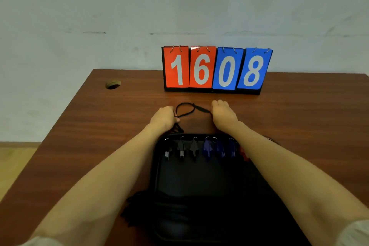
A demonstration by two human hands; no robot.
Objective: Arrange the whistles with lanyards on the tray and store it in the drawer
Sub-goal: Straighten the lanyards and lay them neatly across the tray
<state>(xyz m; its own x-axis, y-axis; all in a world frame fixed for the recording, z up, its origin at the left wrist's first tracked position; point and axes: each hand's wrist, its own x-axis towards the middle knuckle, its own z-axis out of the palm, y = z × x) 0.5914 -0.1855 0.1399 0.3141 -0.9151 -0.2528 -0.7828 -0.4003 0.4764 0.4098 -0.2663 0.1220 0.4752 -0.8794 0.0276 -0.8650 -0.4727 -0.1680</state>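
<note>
1. The table [299, 116] is brown wood grain, and everything sits on its middle strip, between the far edge and the near edge.
2. The tray [199, 181] is black and lies at the near edge, straight in front of the person, likely so that each piece can be set down within reach. No drawer is in view.
3. The scoreboard [216, 70] stands at the far edge; its flip cards read 1 and 6 on red, 0 and 8 on blue.
4. The left hand [163, 119] is curled around one end of the lanyard, just past the tray's far left corner.
5. The right hand [223, 115] pinches the other end, so the cord is stretched between the hands, probably to straighten or fold it before placing.
6. The lanyard [185, 109] is black and loops on the table between tray and scoreboard.
7. The whistles [207, 150] lie in a row along the tray's far edge, rings outward: black, then blue, then a red one half hidden by the right arm.
8. A dark cord bundle [135, 207] lies against the tray's left edge.
9. A round hole [113, 84] sits near the far left corner.
</note>
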